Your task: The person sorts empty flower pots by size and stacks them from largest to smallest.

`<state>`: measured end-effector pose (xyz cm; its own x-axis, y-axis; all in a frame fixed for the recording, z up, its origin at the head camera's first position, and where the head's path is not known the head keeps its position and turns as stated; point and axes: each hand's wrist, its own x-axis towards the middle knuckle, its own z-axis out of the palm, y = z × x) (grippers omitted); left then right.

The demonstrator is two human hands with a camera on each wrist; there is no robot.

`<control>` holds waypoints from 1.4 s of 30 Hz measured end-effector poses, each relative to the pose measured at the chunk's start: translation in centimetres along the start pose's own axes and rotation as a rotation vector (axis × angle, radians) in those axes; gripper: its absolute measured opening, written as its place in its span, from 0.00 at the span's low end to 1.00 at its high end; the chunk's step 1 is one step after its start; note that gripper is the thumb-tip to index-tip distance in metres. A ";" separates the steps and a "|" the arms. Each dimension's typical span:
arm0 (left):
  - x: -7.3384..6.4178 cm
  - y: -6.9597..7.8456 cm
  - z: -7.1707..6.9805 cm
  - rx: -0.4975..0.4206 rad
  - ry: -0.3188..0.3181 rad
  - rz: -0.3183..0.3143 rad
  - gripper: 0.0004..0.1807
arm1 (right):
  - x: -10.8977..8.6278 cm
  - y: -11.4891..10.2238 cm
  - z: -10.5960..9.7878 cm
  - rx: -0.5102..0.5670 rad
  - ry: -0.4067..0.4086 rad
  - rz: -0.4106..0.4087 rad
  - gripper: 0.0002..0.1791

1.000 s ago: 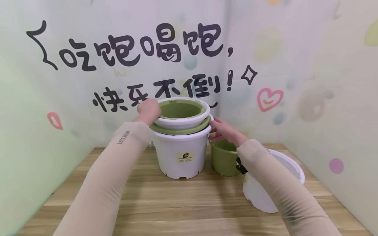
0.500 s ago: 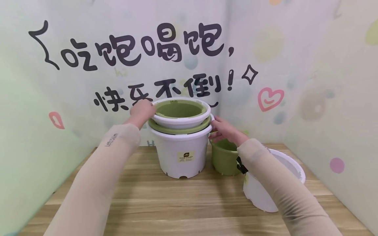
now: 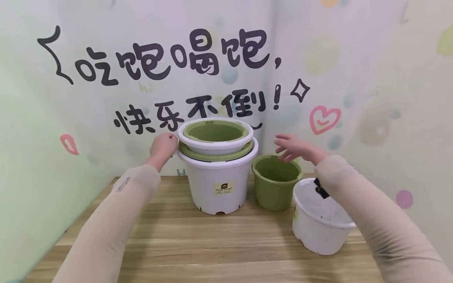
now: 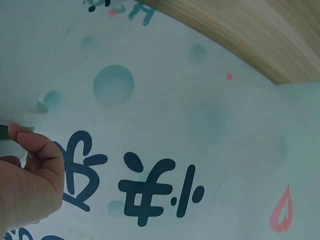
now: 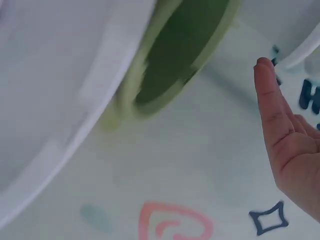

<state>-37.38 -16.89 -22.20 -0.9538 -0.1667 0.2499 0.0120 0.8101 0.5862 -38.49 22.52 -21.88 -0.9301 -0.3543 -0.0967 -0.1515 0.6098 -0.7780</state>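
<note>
In the head view, a stack of nested plastic flower pots stands upright: a large white flower pot (image 3: 201, 188) with a label, a green pot (image 3: 216, 157) inside it, a white pot (image 3: 214, 146) above, and another green pot (image 3: 216, 131) innermost. My left hand (image 3: 163, 150) is just left of the top rims, loosely curled and holding nothing; the left wrist view shows its bent fingers (image 4: 37, 145). My right hand (image 3: 295, 148) is raised right of the stack, fingers extended, apart from it, and overlaps a separate green pot (image 3: 272, 192) in this view.
A lower white pot (image 3: 318, 232) stands at the right, partly behind my right forearm, its inside showing. All stand on a wood-grain table (image 3: 212, 247). A printed curtain wall (image 3: 106, 94) with black lettering rises behind, with side panels left and right.
My left hand has let go of the top rim and moved left and down. My right hand has left the stack's side and moved right and up. The stack has stayed in place.
</note>
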 end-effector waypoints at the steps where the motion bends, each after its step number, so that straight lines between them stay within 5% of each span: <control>1: -0.1 -0.1 0.2 -0.007 -0.010 -0.005 0.19 | -0.4 0.5 -0.6 -0.034 0.007 0.003 0.33; 9: -0.5 -0.5 1.4 -0.008 -0.026 -0.047 0.21 | -3.6 5.5 -4.1 -0.332 0.052 0.006 0.30; 15: -0.2 -0.8 2.1 0.063 -0.023 0.040 0.23 | -7.6 10.1 -7.2 -0.391 0.037 0.053 0.28; 23: -0.4 -1.0 2.5 -0.072 -0.051 0.037 0.24 | -11.4 14.6 -7.9 -0.222 -0.095 0.183 0.32; 32: -0.4 -1.2 3.1 -0.105 -0.098 0.009 0.25 | -12.9 16.8 -7.2 0.001 -0.209 0.099 0.30; 36: -0.5 -1.1 2.9 -0.095 -0.105 -0.001 0.25 | -12.8 16.8 -6.3 0.029 -0.255 0.092 0.30; 42: -0.5 -0.9 2.7 -0.071 -0.123 -0.014 0.24 | -12.3 16.4 -5.2 -0.014 -0.218 0.063 0.27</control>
<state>-37.71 -16.04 -24.94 -0.9836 -0.1036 0.1477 0.0159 0.7655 0.6432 -31.32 40.58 -30.22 -0.8440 -0.4587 -0.2781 -0.1011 0.6452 -0.7573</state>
